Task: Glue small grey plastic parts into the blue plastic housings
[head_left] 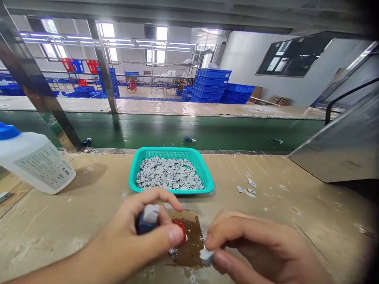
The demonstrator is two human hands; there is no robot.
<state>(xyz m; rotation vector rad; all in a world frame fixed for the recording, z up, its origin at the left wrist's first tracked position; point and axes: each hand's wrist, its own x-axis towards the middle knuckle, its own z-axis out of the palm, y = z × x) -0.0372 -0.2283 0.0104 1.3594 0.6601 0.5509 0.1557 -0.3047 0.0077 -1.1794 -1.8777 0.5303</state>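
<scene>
My left hand (133,228) is curled around a small dark blue plastic part (143,225) with a grey end piece (151,213). Its thumb and index finger stay apart in front. Between the thumb and fingers of my right hand (257,240) is a small grey plastic piece (206,256). Below and between the hands lies a brown, wet-looking patch (192,228) on the tabletop. A round red thing (180,228), partly hidden by my left thumb, sits on this patch. Just beyond my left hand stands a green basket (209,185) heaped with many small grey pieces (168,173).
Several loose grey pieces (251,191) lie right of the basket. A white bottle with a blue cap (44,161) stands at the left. Behind the table, a green conveyor belt (154,130) carries dark blue parts (189,139). A metal housing (340,146) rises at the right.
</scene>
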